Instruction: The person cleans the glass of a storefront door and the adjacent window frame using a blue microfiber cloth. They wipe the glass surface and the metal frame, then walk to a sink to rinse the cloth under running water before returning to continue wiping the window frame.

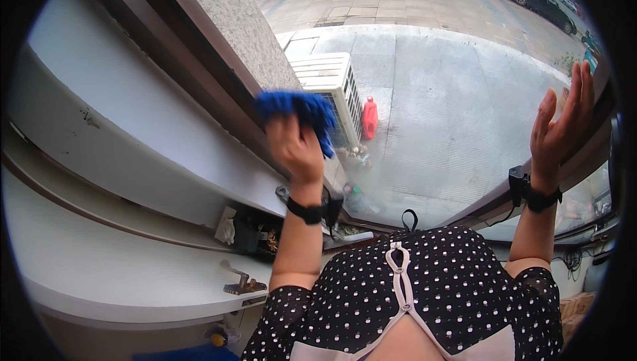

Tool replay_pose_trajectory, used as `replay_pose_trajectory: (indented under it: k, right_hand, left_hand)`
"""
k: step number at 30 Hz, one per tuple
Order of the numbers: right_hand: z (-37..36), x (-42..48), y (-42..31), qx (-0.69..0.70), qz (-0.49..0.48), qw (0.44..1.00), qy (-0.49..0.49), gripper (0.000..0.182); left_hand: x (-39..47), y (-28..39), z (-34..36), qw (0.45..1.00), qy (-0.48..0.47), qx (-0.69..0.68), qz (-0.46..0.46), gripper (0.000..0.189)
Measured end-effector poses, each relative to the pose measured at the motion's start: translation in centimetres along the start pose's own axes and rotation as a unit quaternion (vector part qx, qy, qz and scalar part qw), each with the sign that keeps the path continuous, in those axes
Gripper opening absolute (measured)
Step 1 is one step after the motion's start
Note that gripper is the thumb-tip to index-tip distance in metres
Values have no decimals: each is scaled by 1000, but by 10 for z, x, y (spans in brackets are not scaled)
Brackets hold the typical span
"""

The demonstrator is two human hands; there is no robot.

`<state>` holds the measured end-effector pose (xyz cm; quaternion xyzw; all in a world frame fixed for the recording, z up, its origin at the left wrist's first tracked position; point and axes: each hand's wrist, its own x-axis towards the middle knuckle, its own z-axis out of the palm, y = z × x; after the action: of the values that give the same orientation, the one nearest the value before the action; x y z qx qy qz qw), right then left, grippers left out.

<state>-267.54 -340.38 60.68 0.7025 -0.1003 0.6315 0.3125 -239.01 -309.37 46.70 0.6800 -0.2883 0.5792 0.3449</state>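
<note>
My left hand (296, 149) grips a blue chenille cleaning cloth (313, 107) with shaggy strands, slightly blurred. The cloth is up at the left side of a large glass pane (418, 127), beside its dark brown frame (219, 57). Part of the cloth is hidden behind my fingers. On the other side, my right hand (562, 117) is raised by the right frame post (592, 137), with its thumb apart from the fingers and nothing visible in it. Whether the palm touches the post I cannot tell. Cloudy patches show on the lower glass.
Beyond the glass stand an outdoor air-conditioner unit (328, 75), a red plastic jug (370, 118) and parked vehicles. A white door (149, 241) with a lever handle (244, 281) is at my left. Near the sill lies a white-handled brush (353, 239). Cables (572, 259) hang at right.
</note>
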Motion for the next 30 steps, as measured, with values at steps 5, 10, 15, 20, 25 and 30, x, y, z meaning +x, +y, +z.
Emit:
replay_pose_trajectory:
  k: [5, 10, 15, 20, 25, 30]
  right_hand:
    - [0, -6, 9, 3, -1, 1000, -8, 48]
    - [0, -7, 9, 12, -2, 1000, -16, 50]
    - [6, -9, 13, 37, -10, 999, 5, 50]
    - [-2, -4, 2, 19, 7, 1000, -17, 50]
    - [0, -4, -1, 29, 9, 999, -7, 51]
    - [-1, -8, 2, 19, 19, 1000, -16, 51]
  left_hand:
    - [41, 13, -1, 1000, -12, -25, -6, 34]
    - [-12, 17, 1, 999, -16, -21, -40, 29]
    - [81, 20, 3, 997, 28, -74, -22, 29]
    - [-15, 26, -2, 998, -54, -43, -5, 34]
    - [25, 10, -3, 1000, 1, 20, -2, 28]
    - [113, 34, -4, 998, -18, -63, 21, 30]
